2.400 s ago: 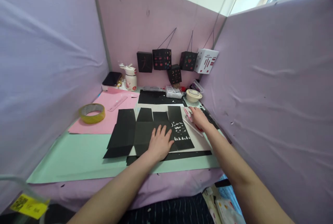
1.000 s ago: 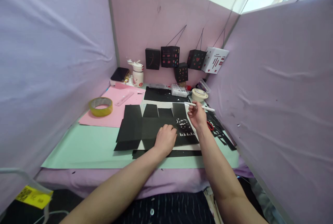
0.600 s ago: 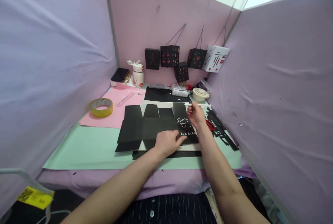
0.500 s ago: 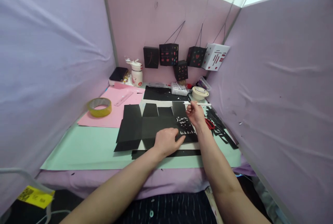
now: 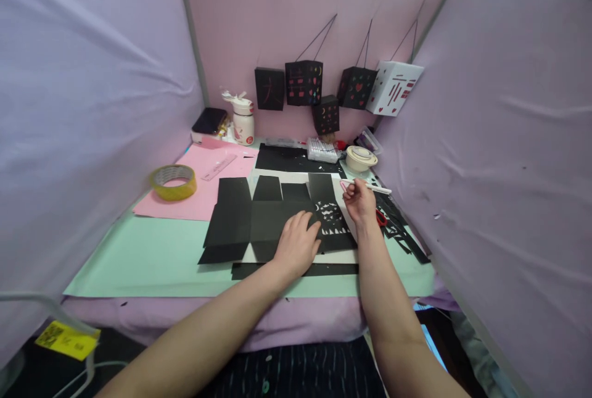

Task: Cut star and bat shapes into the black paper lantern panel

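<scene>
A flat black card cutout with folded flaps lies on the table over a white sheet. Palm down, my left hand rests on it with fingers stretched out, holding nothing. Just right of those fingers, the card has a cut-out pattern of a moon, small shapes and a jagged row. My right hand is closed around a slim white pen-like tool, held nearly level by the card's right edge. Its exact kind is not clear. Partly behind my right wrist are red-handled scissors.
A tape roll, pink paper and a ruler lie left. Black scraps lie right. A bottle, white bowl and marker box stand at the back. Paper lanterns hang behind.
My left hand has spread its fingers forward, flatter on the card. The right hand has shifted slightly right with the white tool. The view has tilted down a little.
</scene>
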The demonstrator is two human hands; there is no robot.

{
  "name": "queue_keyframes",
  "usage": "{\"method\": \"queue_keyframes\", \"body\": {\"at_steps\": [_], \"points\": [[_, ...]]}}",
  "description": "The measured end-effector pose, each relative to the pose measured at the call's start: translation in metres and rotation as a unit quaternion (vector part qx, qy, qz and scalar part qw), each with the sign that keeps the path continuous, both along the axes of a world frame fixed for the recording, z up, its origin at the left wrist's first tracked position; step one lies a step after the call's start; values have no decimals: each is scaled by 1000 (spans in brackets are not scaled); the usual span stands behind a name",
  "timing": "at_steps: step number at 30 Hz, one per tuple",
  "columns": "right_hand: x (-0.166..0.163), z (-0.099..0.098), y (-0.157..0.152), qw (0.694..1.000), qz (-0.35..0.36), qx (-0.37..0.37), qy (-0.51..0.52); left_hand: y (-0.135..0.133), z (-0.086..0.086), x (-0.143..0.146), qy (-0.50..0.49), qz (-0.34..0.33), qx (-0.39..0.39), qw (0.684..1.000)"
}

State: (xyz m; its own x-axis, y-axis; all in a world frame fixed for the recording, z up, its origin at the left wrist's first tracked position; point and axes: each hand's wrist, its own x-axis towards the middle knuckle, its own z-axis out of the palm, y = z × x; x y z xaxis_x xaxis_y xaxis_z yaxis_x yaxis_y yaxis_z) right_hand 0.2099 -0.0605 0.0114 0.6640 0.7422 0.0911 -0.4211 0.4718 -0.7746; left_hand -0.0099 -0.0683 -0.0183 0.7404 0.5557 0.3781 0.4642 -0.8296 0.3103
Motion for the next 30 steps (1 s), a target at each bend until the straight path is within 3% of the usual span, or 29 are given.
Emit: {"method": "queue_keyframes", "body": {"at_steps": [15,30], "points": [[6,2,-5,999,-33,1,-11,-1,2,1,52,8,-26,998],[1,1,-5,1000,-16,0,-20,-1,0,1,70,18,-19,997]]}}
